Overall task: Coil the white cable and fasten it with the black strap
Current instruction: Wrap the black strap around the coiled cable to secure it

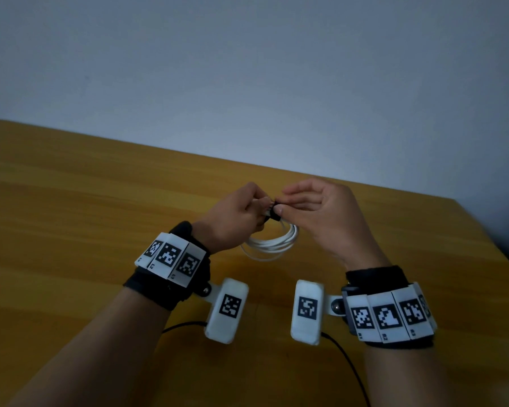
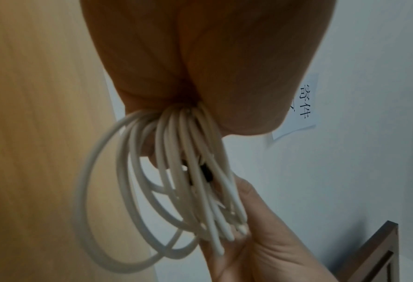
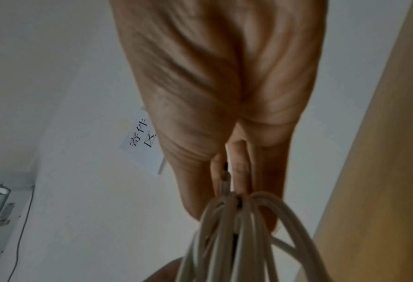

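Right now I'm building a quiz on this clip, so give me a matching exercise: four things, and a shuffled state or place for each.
Things:
1. white cable
2. black strap
3. left hand
4. table

States:
A. pinched by the right hand
B. grips the gathered loops
C. wooden, beneath both hands
D. coiled, hanging in loops

Pairs: 1-D, 2-A, 3-B, 4-C

We grip the coiled white cable (image 2: 166, 171) in our left hand (image 2: 200, 63). Our right hand (image 2: 253, 238) touches its loops. A black strap (image 2: 206, 172) shows among them.
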`<move>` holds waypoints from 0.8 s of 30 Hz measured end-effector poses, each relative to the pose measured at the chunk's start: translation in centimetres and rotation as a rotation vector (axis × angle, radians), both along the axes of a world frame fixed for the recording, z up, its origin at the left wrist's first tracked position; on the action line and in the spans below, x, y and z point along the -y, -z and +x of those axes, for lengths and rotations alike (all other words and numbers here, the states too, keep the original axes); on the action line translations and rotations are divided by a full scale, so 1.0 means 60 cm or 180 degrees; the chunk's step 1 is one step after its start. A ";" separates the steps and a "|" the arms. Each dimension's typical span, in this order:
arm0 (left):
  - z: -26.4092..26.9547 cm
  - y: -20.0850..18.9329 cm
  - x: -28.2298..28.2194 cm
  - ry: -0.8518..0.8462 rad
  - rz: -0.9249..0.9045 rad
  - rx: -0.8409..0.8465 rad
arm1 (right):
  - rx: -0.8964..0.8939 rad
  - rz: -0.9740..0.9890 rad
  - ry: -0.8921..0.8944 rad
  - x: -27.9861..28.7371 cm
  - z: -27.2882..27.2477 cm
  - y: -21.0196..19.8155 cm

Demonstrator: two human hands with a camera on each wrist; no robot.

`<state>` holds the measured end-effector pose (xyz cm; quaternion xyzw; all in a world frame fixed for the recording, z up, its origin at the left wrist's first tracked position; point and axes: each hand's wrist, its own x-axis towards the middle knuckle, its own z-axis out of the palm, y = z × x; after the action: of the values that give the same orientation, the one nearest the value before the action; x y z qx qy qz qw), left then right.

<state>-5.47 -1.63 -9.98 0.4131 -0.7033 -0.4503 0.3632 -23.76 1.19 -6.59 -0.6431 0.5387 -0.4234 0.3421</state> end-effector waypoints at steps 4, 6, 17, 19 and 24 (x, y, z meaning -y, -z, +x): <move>0.000 0.002 -0.001 0.0020 -0.0070 0.0047 | -0.0096 0.0364 -0.0146 -0.005 0.001 -0.001; -0.003 0.001 -0.001 0.0012 -0.0013 0.0046 | -0.0099 0.0338 -0.0135 -0.007 0.000 -0.003; 0.002 -0.020 -0.007 -0.0267 0.0210 -0.0310 | 0.0108 0.0016 0.0162 -0.002 0.004 0.000; 0.007 -0.019 -0.004 -0.0320 0.0201 -0.0285 | 0.0264 -0.0006 0.0262 -0.001 0.007 0.001; 0.010 -0.023 -0.005 -0.0346 0.0237 -0.0230 | 0.0475 0.0157 0.0389 0.000 0.010 0.000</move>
<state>-4.89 -1.32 -8.60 0.4473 -0.6491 -0.4703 0.3967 -23.16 1.18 -6.59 -0.5671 0.5602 -0.4767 0.3706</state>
